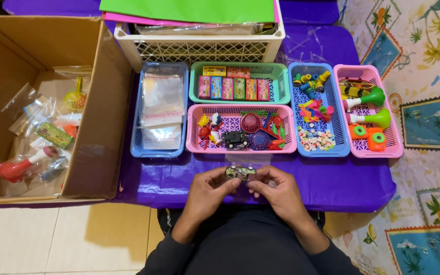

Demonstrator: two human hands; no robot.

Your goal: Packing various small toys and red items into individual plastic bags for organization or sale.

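Both hands, left hand (209, 189) and right hand (276, 189), pinch a small toy car (240, 173) above the purple tabletop (179, 175); likely bagging it; next needs a clear bag (161, 102).

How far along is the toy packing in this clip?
Done: filled bags lie in the cardboard box. In hand: left hand and right hand hold a small toy. Left: pink basket and blue basket still hold many toys.
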